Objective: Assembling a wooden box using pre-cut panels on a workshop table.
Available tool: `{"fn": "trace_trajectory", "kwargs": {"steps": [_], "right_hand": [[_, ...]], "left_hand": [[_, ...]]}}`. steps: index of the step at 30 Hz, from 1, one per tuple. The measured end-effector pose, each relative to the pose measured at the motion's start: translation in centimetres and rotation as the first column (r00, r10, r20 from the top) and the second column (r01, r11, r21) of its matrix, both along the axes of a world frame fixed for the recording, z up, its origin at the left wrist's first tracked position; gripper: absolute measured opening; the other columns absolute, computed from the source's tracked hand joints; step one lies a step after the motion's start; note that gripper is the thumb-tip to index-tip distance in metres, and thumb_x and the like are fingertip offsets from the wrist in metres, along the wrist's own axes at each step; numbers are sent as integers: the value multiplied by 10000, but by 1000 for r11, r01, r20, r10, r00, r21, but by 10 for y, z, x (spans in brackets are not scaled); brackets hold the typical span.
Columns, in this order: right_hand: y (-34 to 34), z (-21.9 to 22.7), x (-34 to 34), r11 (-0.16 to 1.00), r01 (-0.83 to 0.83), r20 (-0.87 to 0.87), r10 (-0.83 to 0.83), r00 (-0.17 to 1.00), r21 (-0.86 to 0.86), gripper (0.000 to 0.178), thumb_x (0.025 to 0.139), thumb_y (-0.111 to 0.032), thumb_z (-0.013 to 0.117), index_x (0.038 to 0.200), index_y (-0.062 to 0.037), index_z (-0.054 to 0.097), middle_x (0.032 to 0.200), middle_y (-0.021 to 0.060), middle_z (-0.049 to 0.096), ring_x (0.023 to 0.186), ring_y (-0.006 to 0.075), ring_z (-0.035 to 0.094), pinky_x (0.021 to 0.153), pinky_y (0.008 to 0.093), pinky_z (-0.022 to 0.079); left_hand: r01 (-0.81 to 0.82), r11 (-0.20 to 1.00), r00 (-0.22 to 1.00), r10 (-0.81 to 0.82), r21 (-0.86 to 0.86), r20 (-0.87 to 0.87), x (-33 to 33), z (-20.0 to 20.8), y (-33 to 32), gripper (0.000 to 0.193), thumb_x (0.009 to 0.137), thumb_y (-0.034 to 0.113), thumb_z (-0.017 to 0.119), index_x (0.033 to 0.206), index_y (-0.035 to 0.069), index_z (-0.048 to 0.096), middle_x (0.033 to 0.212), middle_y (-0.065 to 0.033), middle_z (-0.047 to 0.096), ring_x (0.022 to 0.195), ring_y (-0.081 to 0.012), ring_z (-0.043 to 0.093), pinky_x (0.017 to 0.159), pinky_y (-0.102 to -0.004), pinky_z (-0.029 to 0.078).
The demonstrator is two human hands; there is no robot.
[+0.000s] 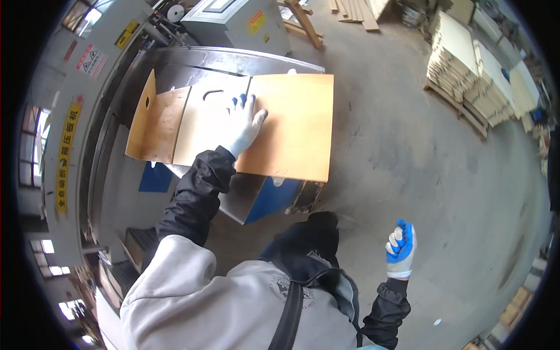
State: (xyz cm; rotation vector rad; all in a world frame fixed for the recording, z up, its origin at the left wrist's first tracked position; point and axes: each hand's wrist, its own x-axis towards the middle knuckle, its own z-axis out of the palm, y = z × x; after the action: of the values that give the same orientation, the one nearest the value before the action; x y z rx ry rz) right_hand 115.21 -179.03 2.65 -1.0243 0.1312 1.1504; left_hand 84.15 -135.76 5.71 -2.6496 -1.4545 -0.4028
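My left hand (244, 125), in a white glove with blue fingertips, lies on a brown folding panel (294, 125), fingers stretched out and spread. Crease lines divide the panel, which looks like board or thin wood. A curved slot is cut near its far edge, and its left end flap (143, 119) stands upright with a small hole in it. The panel rests on a metal machine table (233, 57). Away from it, over the floor at my right side, hangs my right hand (401, 248) in a white and blue glove. Its fingers are curled in, with nothing visible in them.
A grey machine body (93, 122) with warning labels runs along the left. Behind the table stands a grey cabinet (233, 26). Stacked pale boards (455, 55) sit on a wooden pallet (458, 111) at far right. Loose planks (356, 11) lie on the floor at the back.
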Motion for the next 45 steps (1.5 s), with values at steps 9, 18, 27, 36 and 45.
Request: {"fn": "trace_trajectory", "kwargs": {"steps": [9, 18, 27, 36, 45], "right_hand": [[193, -39, 141, 954, -278, -11, 278, 960, -114, 330, 1124, -311, 510, 1214, -30, 658, 664, -36, 389, 511, 68, 339, 425, 242, 283], [464, -57, 168, 720, -663, 21, 680, 733, -204, 396, 1108, -304, 530, 1383, -26, 594, 750, -42, 480, 598, 67, 431, 508, 238, 345], [782, -121, 62, 238, -954, 127, 968, 217, -183, 323, 1081, -297, 589, 1327, -95, 640, 1053, 61, 741, 763, 103, 641, 629, 237, 505], [1050, -333, -180, -29, -984, -108, 993, -49, 178, 200, 1122, -258, 417, 1010, -143, 536, 952, 28, 560, 858, 206, 596, 793, 353, 536], [1065, -353, -306, 28, -991, 74, 997, 38, 133, 348, 1051, -70, 526, 1395, -22, 550, 1229, 169, 672, 1057, 310, 715, 827, 438, 626]], "left_hand": [[-160, 970, 984, 140, -184, -113, 10, 26, -11, 692, 987, 326, 640, 1575, 26, 433, 1665, -250, 348, 1568, -444, 266, 1277, -562, 189], [-226, 909, 974, 215, -350, -69, 13, 40, -2, 719, 876, 313, 683, 1507, 13, 513, 1639, -240, 393, 1553, -462, 299, 1267, -596, 200], [-509, 787, 822, 565, -349, 73, 45, 43, 34, 710, 817, 282, 757, 1439, -4, 566, 1532, -221, 528, 1398, -446, 480, 1185, -565, 352], [-886, 394, 420, 905, -245, -64, 105, 15, 84, 675, 714, 152, 703, 1356, -5, 566, 1378, -240, 554, 1290, -479, 485, 1174, -635, 355], [-900, 338, 391, 905, -276, -168, 111, 30, 82, 683, 692, 181, 619, 1344, 4, 516, 1334, -236, 520, 1255, -468, 478, 1173, -672, 329]]}}
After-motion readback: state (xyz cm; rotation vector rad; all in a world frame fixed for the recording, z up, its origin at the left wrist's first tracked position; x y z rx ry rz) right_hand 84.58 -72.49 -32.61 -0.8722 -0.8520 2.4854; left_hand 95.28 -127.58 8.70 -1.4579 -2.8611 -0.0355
